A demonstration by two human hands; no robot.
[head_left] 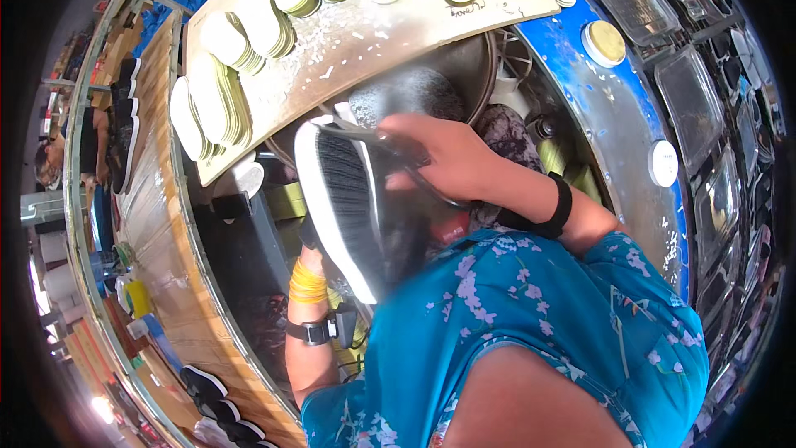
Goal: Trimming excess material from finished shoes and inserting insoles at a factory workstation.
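Observation:
A black knit shoe (344, 191) with a white sole stands tilted in front of my body, its dark side partly smeared by motion. My right hand (435, 153) reaches over from the right, its fingers closed on the dark upper edge of the shoe. A dark curved edge shows under these fingers, too blurred to make out. Low on the shoe's left side is my left hand (310, 259), mostly hidden behind the sole, so its fingers do not show. Yellow bands (308, 284) and a black-strapped watch (319, 331) circle my left wrist; a black band (560, 206) circles the right.
Stacks of pale insoles (222, 108) line a brown board (373, 41) scattered with white scraps. Beneath it sits a round dark container (485, 75). A blue metal surface (593, 91) on the right bears two round lids. To the left runs a wooden bench (157, 224) with black shoes (207, 390).

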